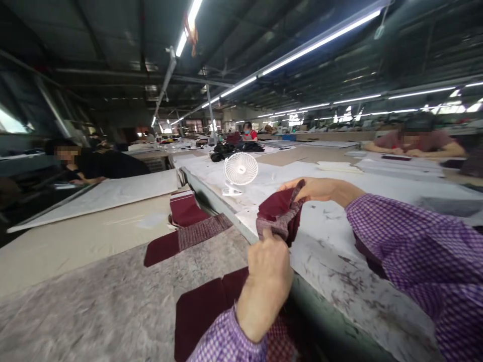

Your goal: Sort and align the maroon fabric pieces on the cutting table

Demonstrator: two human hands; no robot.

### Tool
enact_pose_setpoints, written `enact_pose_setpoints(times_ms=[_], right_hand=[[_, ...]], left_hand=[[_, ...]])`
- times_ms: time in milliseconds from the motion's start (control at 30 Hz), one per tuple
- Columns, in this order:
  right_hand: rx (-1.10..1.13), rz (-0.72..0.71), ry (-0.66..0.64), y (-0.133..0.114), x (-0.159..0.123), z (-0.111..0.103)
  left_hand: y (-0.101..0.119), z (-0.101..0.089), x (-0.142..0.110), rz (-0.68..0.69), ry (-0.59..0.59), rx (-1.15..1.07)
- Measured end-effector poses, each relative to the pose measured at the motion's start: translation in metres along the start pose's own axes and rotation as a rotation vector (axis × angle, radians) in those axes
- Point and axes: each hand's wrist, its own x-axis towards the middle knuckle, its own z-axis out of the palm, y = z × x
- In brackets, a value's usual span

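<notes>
A bundle of maroon fabric pieces (pixel 277 203), with a mottled lighter band across it, is held up between my two hands over the table gap. My left hand (pixel 269 276) grips its lower near edge with curled fingers. From the far right side my right hand (pixel 315 190) pinches the bundle's upper edge. On the near table a maroon piece with a mottled band (pixel 206 231) lies flat. Behind it sits a small maroon fabric stack (pixel 184 208). Another dark maroon piece (pixel 199 311) lies beside my left forearm, which partly covers it.
A white clip fan (pixel 240 169) stands on the far table (pixel 320 251). A gap with a greenish edge (pixel 324 311) separates it from the near table (pixel 113 301). Co-workers sit at left (pixel 109 163) and right (pixel 415 138). Dark cloth (pixel 236 148) lies behind the fan.
</notes>
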Motion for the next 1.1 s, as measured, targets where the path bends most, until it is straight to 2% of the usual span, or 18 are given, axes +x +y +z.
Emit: enact_pose_setpoints(times_ms=[100,167,233,300,400,467,567,633,700,800,867,933,1100], right_hand=[[0.046,0.064,-0.001,0.035,-0.022,-0.027],[0.072,0.077,-0.005,0.058,-0.031,-0.040],[0.093,0.080,0.009,0.079,-0.035,-0.049],[0.118,0.069,0.037,0.096,-0.035,-0.054],[0.127,0.030,0.015,0.112,-0.032,-0.058],[0.113,0.010,-0.025,0.117,-0.030,-0.058],[0.118,0.001,-0.023,0.119,-0.029,-0.058],[0.128,0.004,0.001,0.119,-0.029,-0.058],[0.131,0.005,0.008,0.118,-0.029,-0.057],[0.136,-0.017,-0.003,0.120,-0.027,-0.058],[0.136,-0.026,-0.003,0.122,-0.027,-0.059],[0.130,-0.026,0.000,0.124,-0.026,-0.060],[0.126,-0.015,0.023,0.123,-0.027,-0.058]], left_hand=[[0.032,0.029,-0.002,0.100,-0.087,0.078],[0.043,0.041,0.001,0.161,-0.117,0.036],[0.047,0.045,0.010,0.188,-0.176,0.002],[0.045,0.042,0.021,0.161,-0.307,-0.044],[0.036,0.026,0.040,0.086,-0.612,-0.193],[0.026,0.014,0.051,0.107,-0.789,-0.335],[0.011,0.002,0.062,0.172,-0.964,-0.514],[0.005,0.002,0.064,0.207,-1.038,-0.578],[0.003,0.010,0.062,0.205,-1.030,-0.641],[0.007,0.032,0.054,0.093,-0.832,-0.680],[0.011,0.046,0.049,0.049,-0.691,-0.607],[0.015,0.056,0.045,0.051,-0.600,-0.496],[0.020,0.059,0.037,0.124,-0.405,-0.267]])
